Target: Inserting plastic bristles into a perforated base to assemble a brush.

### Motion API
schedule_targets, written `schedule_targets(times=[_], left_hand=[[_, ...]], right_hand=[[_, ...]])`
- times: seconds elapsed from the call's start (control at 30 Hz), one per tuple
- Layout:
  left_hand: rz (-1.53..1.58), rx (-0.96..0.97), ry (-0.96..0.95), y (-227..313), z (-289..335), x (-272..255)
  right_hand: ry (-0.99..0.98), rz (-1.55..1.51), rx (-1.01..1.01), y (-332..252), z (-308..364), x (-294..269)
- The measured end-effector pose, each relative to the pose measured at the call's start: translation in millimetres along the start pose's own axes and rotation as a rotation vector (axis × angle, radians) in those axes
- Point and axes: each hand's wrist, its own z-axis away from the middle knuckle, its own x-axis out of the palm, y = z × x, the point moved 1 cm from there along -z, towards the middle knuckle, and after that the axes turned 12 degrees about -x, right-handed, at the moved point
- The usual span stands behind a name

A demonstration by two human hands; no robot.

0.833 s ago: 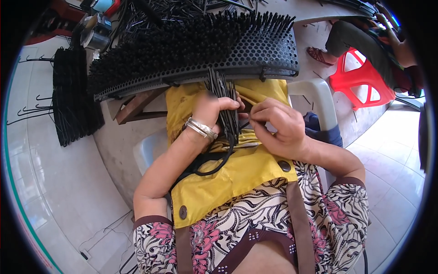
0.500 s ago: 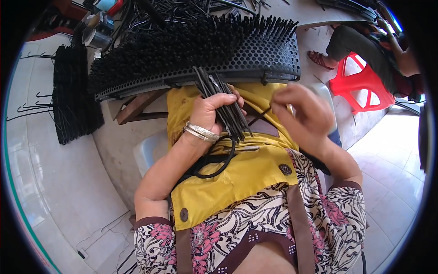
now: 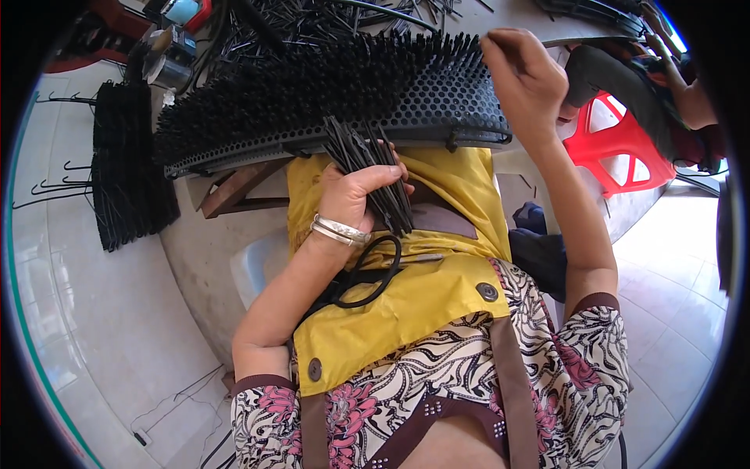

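My left hand (image 3: 355,191) is wrapped around a bundle of thin black sticks (image 3: 391,211), held tilted over my yellow apron. Just beyond the bundle stretches a curved black perforated panel (image 3: 445,105), its left and middle parts thick with upright black bristle-like sticks (image 3: 297,90). Bare holes show along its near edge and toward the right. My right hand (image 3: 530,78) is raised at the panel's right end, fingers bent and pinched together by the last bristles. Whatever is between those fingertips, if anything, is hidden. Black-handled scissors (image 3: 375,293) rest on the apron below my left hand.
Loose black sticks (image 3: 266,39) lie heaped behind the panel. A black bristled piece with wire hooks (image 3: 129,164) is at the left, near a wire spool (image 3: 168,70). At the right, another person (image 3: 625,86) sits by a red plastic stool (image 3: 617,144).
My right hand has moved up and away from above the apron to the panel's right end. The dark stick it held no longer shows. My left hand keeps the bundle, shifted slightly left.
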Motion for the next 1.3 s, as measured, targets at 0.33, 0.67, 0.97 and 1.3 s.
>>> schedule_targets(times=[0.33,0.67,0.97,1.3], left_hand=[[-0.088,-0.056,0.087,-4.8,1.4,1.6],[-0.135,-0.099,0.076,-9.9,-2.5,0.4],[-0.135,-0.091,0.045,-12.3,-0.1,5.1],[-0.144,-0.114,0.078,-10.5,1.5,5.5]], right_hand=[[-0.154,0.029,-0.337,12.7,-9.0,29.0],[-0.537,0.230,-0.275,5.4,-2.7,47.9],[-0.606,-0.574,0.566,-50.6,41.3,16.7],[-0.129,-0.353,0.463,-6.7,2.0,8.2]])
